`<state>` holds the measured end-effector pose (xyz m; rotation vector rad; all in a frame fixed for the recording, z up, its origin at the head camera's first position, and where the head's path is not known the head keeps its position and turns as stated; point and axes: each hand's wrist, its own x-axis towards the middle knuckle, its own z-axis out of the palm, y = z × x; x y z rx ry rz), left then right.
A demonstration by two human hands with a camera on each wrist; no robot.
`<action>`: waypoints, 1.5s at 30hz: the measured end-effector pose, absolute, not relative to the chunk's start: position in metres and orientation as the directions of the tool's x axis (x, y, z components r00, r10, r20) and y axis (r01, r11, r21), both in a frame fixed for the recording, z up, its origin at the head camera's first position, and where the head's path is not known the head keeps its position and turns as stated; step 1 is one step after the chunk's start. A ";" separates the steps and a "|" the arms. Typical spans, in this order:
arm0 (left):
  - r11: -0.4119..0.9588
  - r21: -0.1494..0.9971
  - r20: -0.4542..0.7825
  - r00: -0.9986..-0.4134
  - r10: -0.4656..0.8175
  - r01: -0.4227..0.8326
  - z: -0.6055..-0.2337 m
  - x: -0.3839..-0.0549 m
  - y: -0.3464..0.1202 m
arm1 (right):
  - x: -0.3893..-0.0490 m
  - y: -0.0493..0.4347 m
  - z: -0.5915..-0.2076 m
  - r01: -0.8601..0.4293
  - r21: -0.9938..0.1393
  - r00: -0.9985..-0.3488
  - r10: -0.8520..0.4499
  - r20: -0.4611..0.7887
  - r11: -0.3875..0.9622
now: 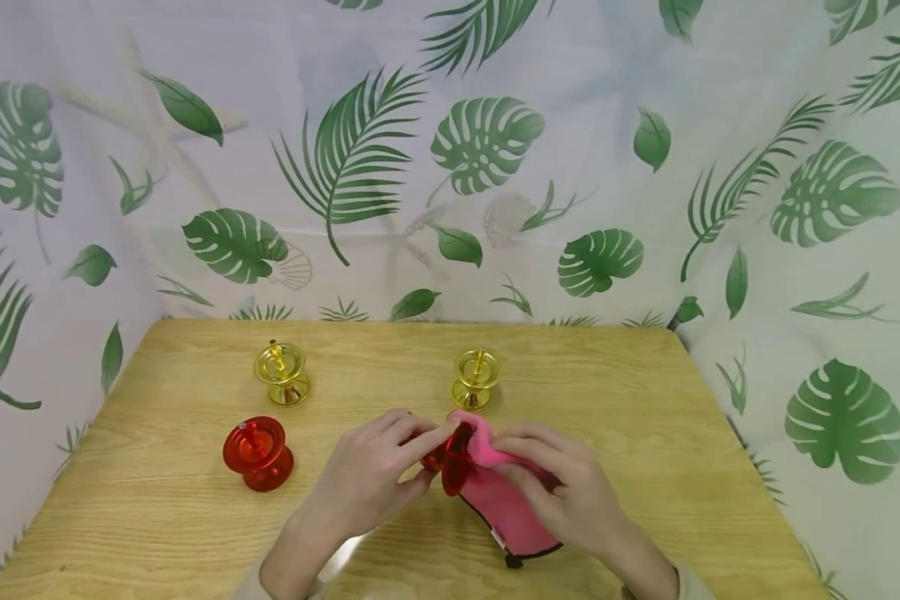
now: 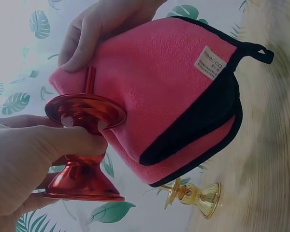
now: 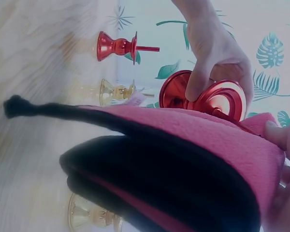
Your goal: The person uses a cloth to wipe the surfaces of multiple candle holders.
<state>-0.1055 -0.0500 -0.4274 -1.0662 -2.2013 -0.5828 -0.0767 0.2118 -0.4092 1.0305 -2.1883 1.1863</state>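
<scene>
My left hand (image 1: 371, 471) grips a red metallic candle holder (image 1: 456, 475) round its narrow waist, above the table. In the left wrist view the holder (image 2: 84, 179) shows a flared base, a dish and a thin spike. My right hand (image 1: 562, 483) holds a pink cloth (image 1: 513, 517) with black edging, a white label and a hanging loop. The cloth (image 2: 159, 72) touches the rim of the dish, and its folds hang down toward the table. In the right wrist view, the cloth (image 3: 222, 135) hides part of the holder and some right-hand fingers.
A second red candle holder (image 1: 258, 454) stands on the wooden table (image 1: 607, 367) at the left. Behind it is a gold candle holder (image 1: 282, 375), and another gold one (image 1: 477, 379) stands just beyond the hands. Leaf-patterned sheeting (image 1: 390, 275) encloses the back and sides.
</scene>
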 end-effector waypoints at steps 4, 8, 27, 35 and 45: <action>0.578 0.133 0.705 -0.487 0.516 0.805 -0.426 -0.105 -0.052 | -0.077 0.213 -0.410 -0.803 -0.539 -0.596 -0.320 0.737 0.253; 0.570 0.159 0.714 -0.493 0.497 0.806 -0.424 -0.105 -0.054 | -0.082 0.213 -0.412 -0.810 -0.554 -0.586 -0.221 0.779 0.195; 0.591 0.198 0.716 -0.527 0.458 0.782 -0.419 -0.102 -0.046 | -0.088 0.193 -0.433 -0.881 -0.268 -0.400 -0.314 0.861 0.390; 0.674 0.029 0.738 -0.471 0.484 0.738 -0.420 -0.100 -0.038 | -0.075 0.185 -0.426 -0.796 -0.392 -0.562 -0.320 0.763 0.461; 0.717 -0.050 0.735 -0.460 0.498 0.696 -0.421 -0.101 -0.037 | -0.071 0.177 -0.412 -0.682 -0.558 -0.716 -0.279 0.640 0.473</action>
